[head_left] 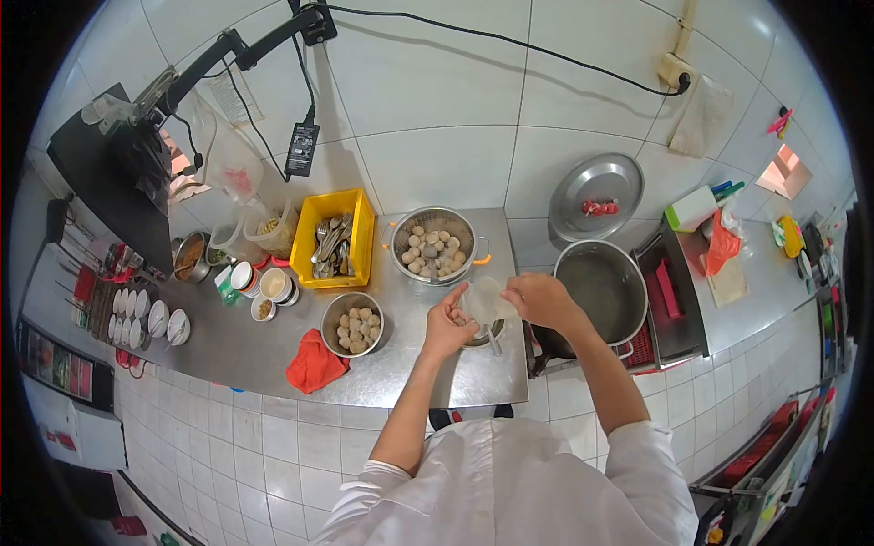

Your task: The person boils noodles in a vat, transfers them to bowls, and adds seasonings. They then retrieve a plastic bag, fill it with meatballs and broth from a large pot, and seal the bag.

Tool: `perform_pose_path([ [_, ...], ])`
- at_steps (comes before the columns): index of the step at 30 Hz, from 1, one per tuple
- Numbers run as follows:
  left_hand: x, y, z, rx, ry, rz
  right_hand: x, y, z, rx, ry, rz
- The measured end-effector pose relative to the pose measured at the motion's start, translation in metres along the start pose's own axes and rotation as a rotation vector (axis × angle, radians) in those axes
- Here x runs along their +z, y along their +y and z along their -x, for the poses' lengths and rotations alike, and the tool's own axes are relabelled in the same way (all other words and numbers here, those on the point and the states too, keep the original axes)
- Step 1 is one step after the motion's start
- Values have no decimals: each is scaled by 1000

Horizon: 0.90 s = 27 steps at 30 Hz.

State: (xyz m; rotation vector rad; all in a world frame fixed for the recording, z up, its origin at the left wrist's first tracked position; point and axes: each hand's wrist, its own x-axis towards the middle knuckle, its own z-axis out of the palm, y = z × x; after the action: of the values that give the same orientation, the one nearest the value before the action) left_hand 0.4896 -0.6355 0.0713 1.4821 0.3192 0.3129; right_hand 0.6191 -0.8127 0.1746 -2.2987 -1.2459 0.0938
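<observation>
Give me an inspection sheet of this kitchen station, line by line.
Surface: steel counter against a tiled wall, crowded at the back.
Job's things: thin translucent plastic bag held by both hands over a small metal bowl.
Clutter: colander of meatballs, smaller bowl of meatballs, yellow bin of utensils, red cloth, condiment cups, stacked white spoons.
Hands: left hand pinches the bag's left edge; right hand grips its right side.
Cables: black cable runs along the wall to a socket; power adapter hangs below a mounted arm.
Surroundings: large pot on the right, round lid leaning on the wall.
</observation>
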Motion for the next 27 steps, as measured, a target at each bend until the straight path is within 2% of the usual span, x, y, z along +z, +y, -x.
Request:
perform_pose_path([
  [2, 1, -6, -10, 33, -10, -1, 10, -5, -13, -62, -69, 190],
  [3, 1, -5, -14, 66, -17, 0, 12, -12, -20, -51, -66, 185],
  [5, 0, -1, -20, 47, -24, 20, 17, -26, -39, 11, -347, 412],
  [7, 0, 12, -20, 18, -48, 122, 13, -46, -47, -12, -353, 441],
  [11, -4, 9, -27, 54, -62, 157, 11, -73, -66, -100, -440, 592],
  [15, -11, 2, -31, -11, -71, 139, 17, -90, -78, -150, -478, 672],
  [18, -15, -8, -32, -17, 8, 116, 20, -101, -82, -169, -499, 760],
  [20, -20, -9, -34, 43, -44, 230, 20, -109, -85, -166, -536, 798],
  [24, -29, -8, -32, 26, -42, 322, 13, -111, -87, -174, -507, 786],
  [27, -39, -8, -30, 39, -84, 373, -7, -92, -88, -43, -428, 595],
])
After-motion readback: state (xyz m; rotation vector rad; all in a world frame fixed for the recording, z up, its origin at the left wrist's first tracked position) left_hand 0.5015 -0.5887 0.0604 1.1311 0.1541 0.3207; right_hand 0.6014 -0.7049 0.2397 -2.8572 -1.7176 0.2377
